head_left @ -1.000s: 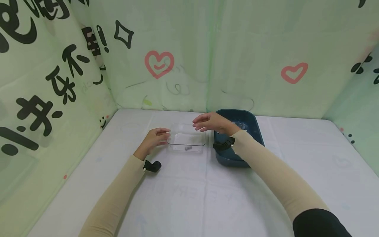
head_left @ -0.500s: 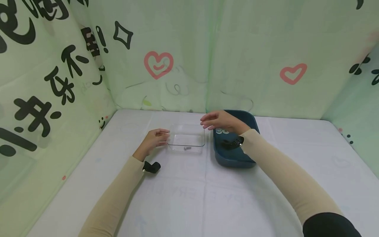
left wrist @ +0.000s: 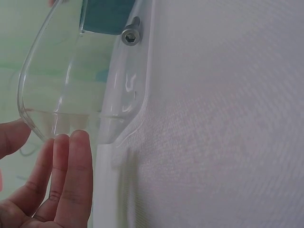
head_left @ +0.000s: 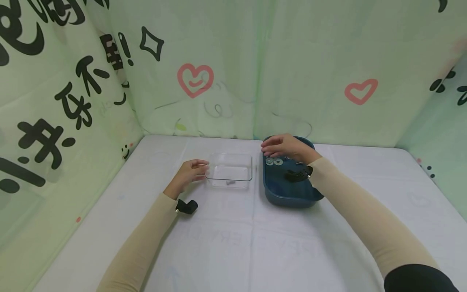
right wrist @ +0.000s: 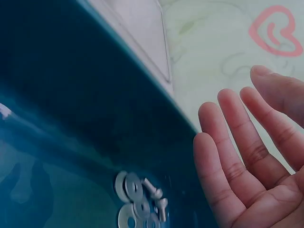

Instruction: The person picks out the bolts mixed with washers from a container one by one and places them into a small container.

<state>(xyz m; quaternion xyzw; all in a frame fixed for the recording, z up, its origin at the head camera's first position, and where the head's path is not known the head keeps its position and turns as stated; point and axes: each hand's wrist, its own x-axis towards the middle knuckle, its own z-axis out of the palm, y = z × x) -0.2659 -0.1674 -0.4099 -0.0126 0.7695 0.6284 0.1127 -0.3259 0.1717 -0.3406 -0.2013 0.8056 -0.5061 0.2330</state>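
Note:
A clear rectangular box point(head_left: 230, 173) stands on the white table, with one hex-socket screw point(left wrist: 131, 34) lying inside. At the box's left end my left hand point(head_left: 190, 173) touches the wall with nearly straight fingertips, the thumb close to the rim. My right hand point(head_left: 288, 147) is over the far left part of a dark blue bin point(head_left: 292, 201), its fingers relaxed and holding nothing. Below it in the bin lie several flat washers point(right wrist: 134, 186) and small screws point(right wrist: 163, 208); the right wrist view shows them grouped near one corner.
The white-covered table point(head_left: 219, 247) reaches back to a pale green curtain point(head_left: 306, 61) with printed hearts and black characters. A similar curtain runs along the left side. The blue bin stands just right of the clear box, a narrow gap between them.
My right hand has moved right, from above the clear box to over the blue bin, uncovering washers there. My left hand stays at the box, and the screw remains inside.

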